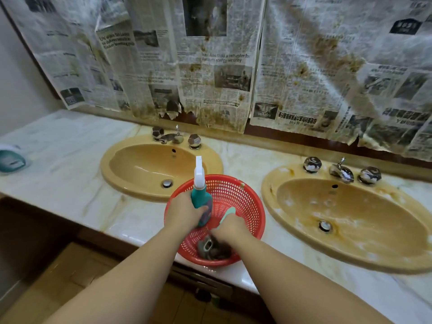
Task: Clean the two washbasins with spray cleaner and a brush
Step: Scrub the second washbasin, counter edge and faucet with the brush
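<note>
The spray bottle (pixel 201 202) is gripped by the left hand (pixel 184 212) over the red basket (pixel 243 195) at the counter's front edge; the brush (pixel 228 215) is clasped by the right hand (pixel 230 228) and is best lifted clear before spraying.

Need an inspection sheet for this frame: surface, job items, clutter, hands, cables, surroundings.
Surface: pale marble countertop, brown streaks and stains.
Job's things: left tan oval washbasin looks clean; right tan oval washbasin carries foam and brown grime; teal spray bottle with white trigger head upright; mint-green brush handle inside red perforated plastic basket between the basins.
Clutter: dark items in the basket, blurred; teal-and-white object at far left.
Hands: left hand grips the bottle; right hand holds the brush handle.
Cables: nothing seen.
Surroundings: stained newspaper sheets cover the wall; chrome taps.
</note>
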A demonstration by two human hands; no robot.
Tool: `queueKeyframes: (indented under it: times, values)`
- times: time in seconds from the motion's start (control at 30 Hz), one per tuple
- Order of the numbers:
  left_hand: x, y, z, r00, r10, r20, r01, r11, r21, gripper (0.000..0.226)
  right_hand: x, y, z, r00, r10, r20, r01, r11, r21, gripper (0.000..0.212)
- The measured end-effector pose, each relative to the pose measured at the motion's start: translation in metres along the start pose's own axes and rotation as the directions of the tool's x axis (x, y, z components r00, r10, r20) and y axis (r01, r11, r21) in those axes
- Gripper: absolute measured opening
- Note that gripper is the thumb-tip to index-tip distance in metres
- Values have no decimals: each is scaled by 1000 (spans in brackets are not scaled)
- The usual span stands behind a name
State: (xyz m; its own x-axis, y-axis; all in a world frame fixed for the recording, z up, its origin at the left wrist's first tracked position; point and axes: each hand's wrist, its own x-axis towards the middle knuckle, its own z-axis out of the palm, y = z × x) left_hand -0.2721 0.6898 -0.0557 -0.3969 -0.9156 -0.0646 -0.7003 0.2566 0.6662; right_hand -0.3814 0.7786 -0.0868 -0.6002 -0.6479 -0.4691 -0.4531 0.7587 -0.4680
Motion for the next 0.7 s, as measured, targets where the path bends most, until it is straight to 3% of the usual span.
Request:
queueKeyframes:
  times: [0.07, 0.17, 0.33, 0.57, 0.7]
  values:
    - [-2, 0, 2, 1000, -14, -23, 13, 1000, -26, 56, 0, -1, -6, 999, 32, 21, -32, 998, 48, 64]
    - [-10, 1, 2, 989, -95, -111, 86, 993, -82, 67, 1, -2, -18, 996, 62, 63, -74, 974, 215, 35]
    - [-53, 11, 7, 967, -136, -213, 103, 982, -159, 39, -17, 4, -40, 996, 72, 59, -92, 853, 514, 12]
    - [-81, 65, 34, 983, 84, -162, -125, 957, -263, 22, -38, 37, -81, 993, 6, -117, 73, 753, 654, 34]
    - [-74, 110, 66, 969, 242, -57, -248, 927, -282, 17, -39, 79, -110, 977, 55, -207, 103, 728, 678, 27]
